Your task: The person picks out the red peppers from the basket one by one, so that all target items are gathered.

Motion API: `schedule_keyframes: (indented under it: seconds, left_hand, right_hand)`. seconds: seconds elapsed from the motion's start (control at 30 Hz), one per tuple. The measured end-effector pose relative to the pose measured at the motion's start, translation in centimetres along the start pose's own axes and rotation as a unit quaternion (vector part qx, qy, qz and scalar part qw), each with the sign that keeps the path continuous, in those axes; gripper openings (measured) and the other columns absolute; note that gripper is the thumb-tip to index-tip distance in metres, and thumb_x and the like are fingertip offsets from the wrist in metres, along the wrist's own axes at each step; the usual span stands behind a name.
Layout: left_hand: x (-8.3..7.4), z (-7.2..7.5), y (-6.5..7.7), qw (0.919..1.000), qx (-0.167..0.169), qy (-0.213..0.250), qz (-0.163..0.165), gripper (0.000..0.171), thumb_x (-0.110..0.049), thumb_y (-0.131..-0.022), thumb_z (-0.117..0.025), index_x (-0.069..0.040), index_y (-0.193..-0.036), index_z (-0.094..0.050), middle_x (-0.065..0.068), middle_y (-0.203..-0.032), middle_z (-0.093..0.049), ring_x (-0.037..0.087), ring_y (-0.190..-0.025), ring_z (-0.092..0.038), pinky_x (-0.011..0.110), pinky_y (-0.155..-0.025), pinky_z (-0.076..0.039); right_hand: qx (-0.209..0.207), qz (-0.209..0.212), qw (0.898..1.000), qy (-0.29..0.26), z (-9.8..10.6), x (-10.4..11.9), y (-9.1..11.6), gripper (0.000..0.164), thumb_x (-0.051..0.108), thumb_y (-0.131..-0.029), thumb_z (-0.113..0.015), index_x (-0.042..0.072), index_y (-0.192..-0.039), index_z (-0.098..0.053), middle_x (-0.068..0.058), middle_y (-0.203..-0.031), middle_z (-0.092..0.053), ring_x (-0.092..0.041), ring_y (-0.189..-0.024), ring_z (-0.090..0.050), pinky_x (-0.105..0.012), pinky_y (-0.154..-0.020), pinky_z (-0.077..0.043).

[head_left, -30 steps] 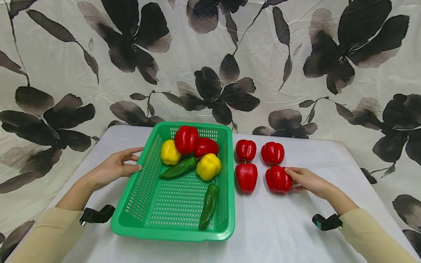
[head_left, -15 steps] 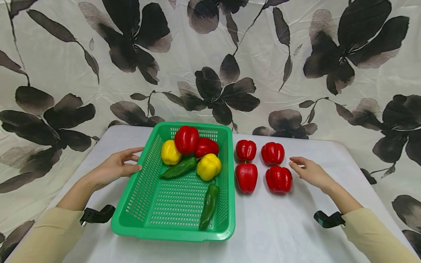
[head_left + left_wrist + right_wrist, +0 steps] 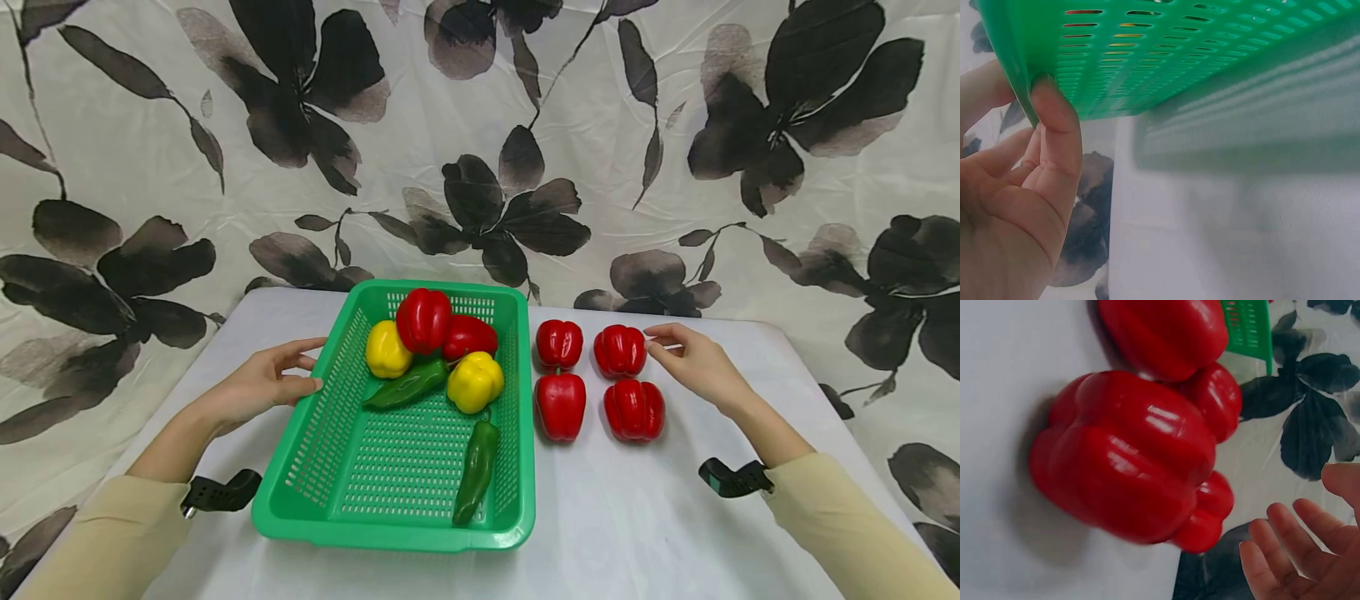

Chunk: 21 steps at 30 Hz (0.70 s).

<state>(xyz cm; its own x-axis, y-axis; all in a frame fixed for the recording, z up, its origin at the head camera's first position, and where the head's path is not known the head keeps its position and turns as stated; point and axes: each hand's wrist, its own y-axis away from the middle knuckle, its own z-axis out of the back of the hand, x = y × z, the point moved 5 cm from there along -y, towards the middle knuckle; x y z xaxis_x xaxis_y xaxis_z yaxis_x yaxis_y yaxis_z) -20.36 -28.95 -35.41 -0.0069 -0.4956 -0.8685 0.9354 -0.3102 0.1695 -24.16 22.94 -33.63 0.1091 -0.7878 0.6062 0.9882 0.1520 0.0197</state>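
A creased pale cloth point(image 3: 420, 83) with large dark flowers hangs behind a white table point(image 3: 615, 517).

The right hand point(image 3: 693, 364) has moved up the right side of the frame. A second ago its fingers point(image 3: 669, 332) were on the right side of the lower right pepper point(image 3: 634, 411); half a second ago they were off it, a little to its upper right. Now they are higher and slightly further left, at the right edge of the upper right pepper point(image 3: 620, 351); whether they touch it is hard to tell. The lower right pepper now sits free of the hand. The sleeve point(image 3: 847, 521) and black wrist camera point(image 3: 733, 479) have shifted upward and slightly left along with the hand.
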Motion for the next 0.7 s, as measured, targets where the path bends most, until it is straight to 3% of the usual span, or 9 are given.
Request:
schedule_keyframes:
  seconds: [0.23,0.5,0.7]
  left_hand:
    - [-0.1,0.0,0.1,1.0000,0.001,0.003,0.000,0.072,-0.020,-0.089,-0.060,-0.006,-0.146,-0.019,0.025,-0.123,-0.045,0.020,-0.089,-0.061,0.032,-0.076,-0.054]
    - [-0.1,0.0,0.1,1.0000,0.001,0.002,0.000,0.072,-0.020,-0.089,-0.060,-0.007,-0.147,-0.019,0.025,-0.124,-0.044,0.021,-0.089,-0.061,0.032,-0.076,-0.054]
    - [0.0,0.0,0.1,1.0000,0.001,0.003,0.002,0.072,-0.020,-0.089,-0.060,-0.007,-0.147,-0.019,0.025,-0.124,-0.044,0.021,-0.089,-0.061,0.033,-0.076,-0.054]
  right_hand:
    - [0.009,0.005,1.000,-0.020,-0.1,2.2,-0.9,0.046,0.035,-0.093,-0.050,0.008,-0.130,-0.046,-0.019,-0.122,-0.054,-0.036,-0.107,-0.053,-0.045,-0.080,-0.053]
    - [0.027,0.058,0.996,-0.060,-0.3,5.5,-1.8,0.041,0.029,-0.093,-0.053,0.008,-0.128,-0.049,-0.017,-0.121,-0.056,-0.033,-0.104,-0.056,-0.041,-0.078,-0.054]
    - [0.037,0.067,0.995,-0.068,-0.7,7.7,-2.6,0.041,0.029,-0.092,-0.054,0.009,-0.128,-0.050,-0.015,-0.121,-0.057,-0.031,-0.105,-0.058,-0.042,-0.081,-0.053]
